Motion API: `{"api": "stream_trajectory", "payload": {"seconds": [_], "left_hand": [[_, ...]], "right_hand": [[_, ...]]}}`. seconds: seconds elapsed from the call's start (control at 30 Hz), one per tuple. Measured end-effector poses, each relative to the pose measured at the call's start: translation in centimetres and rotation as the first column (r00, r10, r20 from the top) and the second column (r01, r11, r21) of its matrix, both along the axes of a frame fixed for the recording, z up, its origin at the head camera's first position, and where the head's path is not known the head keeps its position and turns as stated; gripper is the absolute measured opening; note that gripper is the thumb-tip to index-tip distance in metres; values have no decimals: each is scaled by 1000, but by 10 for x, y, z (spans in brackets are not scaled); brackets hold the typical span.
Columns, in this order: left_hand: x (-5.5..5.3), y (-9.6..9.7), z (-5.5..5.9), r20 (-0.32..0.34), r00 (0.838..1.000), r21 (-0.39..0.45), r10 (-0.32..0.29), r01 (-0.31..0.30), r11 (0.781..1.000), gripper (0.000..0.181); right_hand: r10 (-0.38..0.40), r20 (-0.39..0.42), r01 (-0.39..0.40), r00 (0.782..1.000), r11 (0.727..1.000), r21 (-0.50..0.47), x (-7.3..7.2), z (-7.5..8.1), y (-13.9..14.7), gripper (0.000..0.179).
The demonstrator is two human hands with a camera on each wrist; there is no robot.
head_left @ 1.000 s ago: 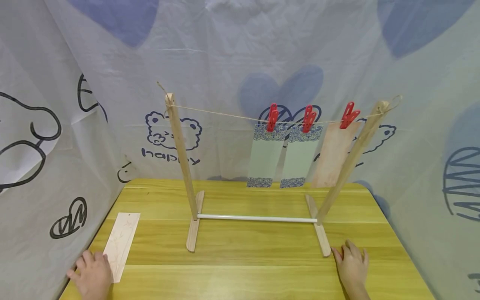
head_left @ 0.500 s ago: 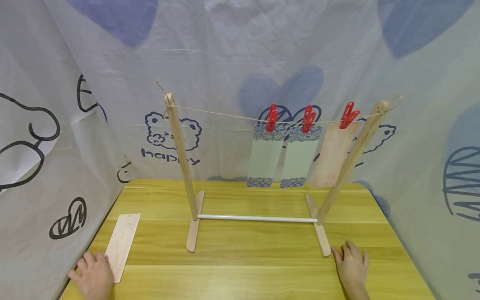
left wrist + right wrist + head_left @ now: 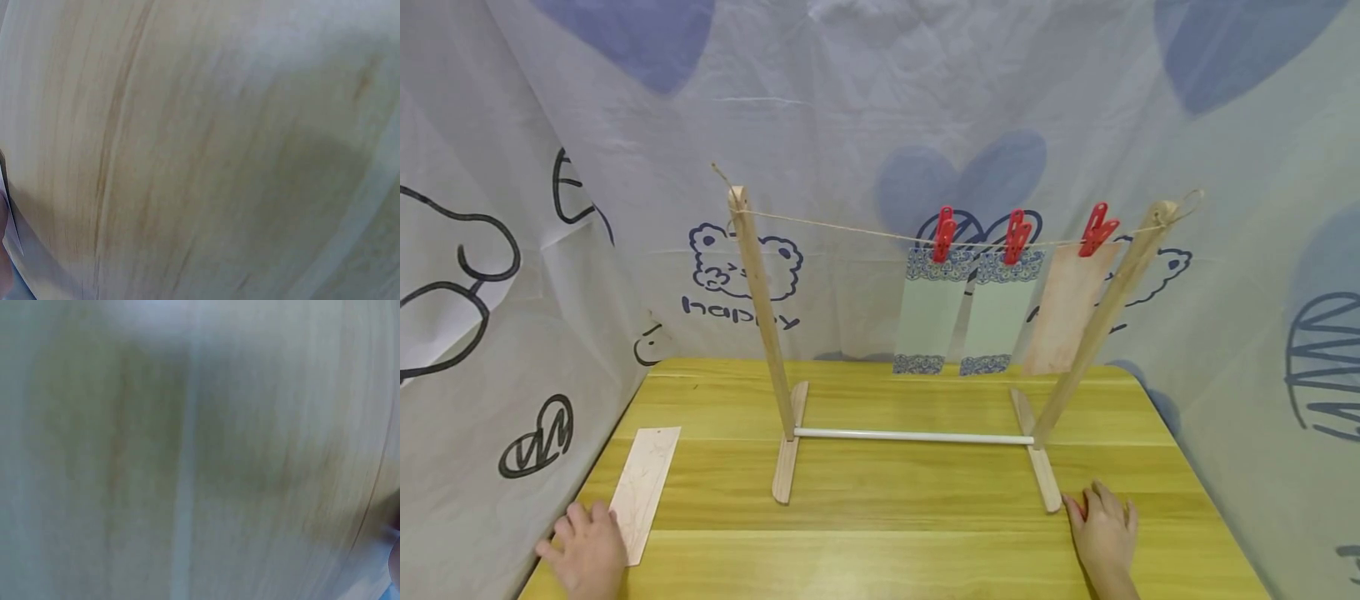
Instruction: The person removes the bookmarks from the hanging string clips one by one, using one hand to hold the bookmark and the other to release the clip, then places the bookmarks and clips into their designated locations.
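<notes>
In the head view my left hand (image 3: 587, 552) rests at the table's left front, pinching the near left edge of a pale bookmark (image 3: 646, 492). The bookmark has a small hole at its far end and faint branch-like lines. A fingertip (image 3: 4, 219) shows beside its edge in the left wrist view. My right hand (image 3: 1103, 533) lies by the right foot (image 3: 1045, 479) of a wooden rack. Between its thumb and fingers shows a bit of a red clip (image 3: 1083, 505), mostly hidden.
Twine (image 3: 827, 225) runs between two wooden posts (image 3: 760, 308) joined by a white rod (image 3: 910, 436). Red clips (image 3: 944, 236) hold two blue-bordered cards (image 3: 928, 317) and a pinkish card (image 3: 1067, 308). Patterned cloth (image 3: 850, 125) surrounds the yellow table (image 3: 865, 492).
The bookmark's left edge has tilted up slightly and my left hand has shifted a little to the right. My right hand, the rack and the hanging cards stay as they were.
</notes>
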State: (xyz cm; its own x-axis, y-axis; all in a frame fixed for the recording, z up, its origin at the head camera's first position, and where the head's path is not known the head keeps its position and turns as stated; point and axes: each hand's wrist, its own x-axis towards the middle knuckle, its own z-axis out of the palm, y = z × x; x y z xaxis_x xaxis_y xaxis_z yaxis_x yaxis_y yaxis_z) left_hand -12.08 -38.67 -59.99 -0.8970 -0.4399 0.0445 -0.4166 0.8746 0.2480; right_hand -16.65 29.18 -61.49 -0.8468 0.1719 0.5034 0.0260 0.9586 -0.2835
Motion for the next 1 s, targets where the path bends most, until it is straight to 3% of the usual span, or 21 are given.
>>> {"api": "stream_trajectory", "payload": {"seconds": [0.23, 0.47, 0.83, 1.0], "left_hand": [[0, -1, 1, 1, 1000, 4, 3, -3, 1000, 17], [-4, -2, 4, 56, 998, 28, 10, -12, 1000, 23], [-13, 6, 15, 51, 999, 76, -13, 9, 997, 40], [-18, 13, 18, -9, 999, 60, -39, 40, 997, 40]], "right_hand": [[-14, 37, 14, 999, 1000, -10, 0, 0, 1, 38], [1, 98, 4, 995, 999, -47, 3, 7, -1, 41], [28, 39, -27, 999, 999, -46, -3, 21, 1, 35], [38, 3, -38, 999, 998, -41, -7, 30, -2, 36]]}}
